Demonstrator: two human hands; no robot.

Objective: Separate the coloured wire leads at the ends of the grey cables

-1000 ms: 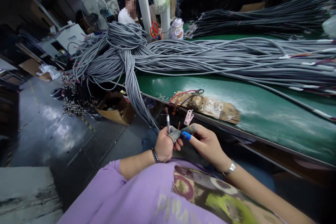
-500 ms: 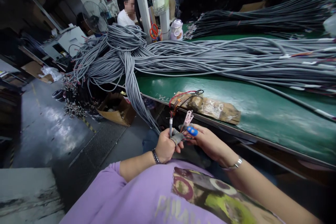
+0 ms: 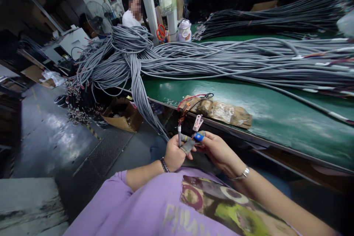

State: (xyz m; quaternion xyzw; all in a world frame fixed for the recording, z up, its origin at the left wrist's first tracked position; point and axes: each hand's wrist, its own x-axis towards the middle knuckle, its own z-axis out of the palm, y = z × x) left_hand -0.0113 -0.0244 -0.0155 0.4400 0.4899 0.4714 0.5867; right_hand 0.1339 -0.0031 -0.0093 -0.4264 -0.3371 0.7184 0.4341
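My left hand (image 3: 174,153) is closed round the end of a grey cable (image 3: 179,134), which stands upright above my fist with thin coloured wires at its tip. A grey finger cot covers my left thumb. My right hand (image 3: 218,150) pinches at those wires just right of the cable end, with a blue cot (image 3: 198,137) on its forefinger. Both hands sit just below the edge of the green table (image 3: 265,114). A pink clip (image 3: 197,122) hangs from red and black wires right above my fingers.
A large heap of grey cables (image 3: 221,59) lies across the table and spills off its left end toward the floor. A taped cardboard pad (image 3: 221,110) sits at the table edge. An open carton (image 3: 121,112) stands below. A seated person (image 3: 132,7), scissors (image 3: 160,31) and a jar (image 3: 184,30) are behind.
My right hand drew back a little from the clip toward the cable end, and its blue-capped finger now meets my left thumb. The cable end stays upright in my left fist.
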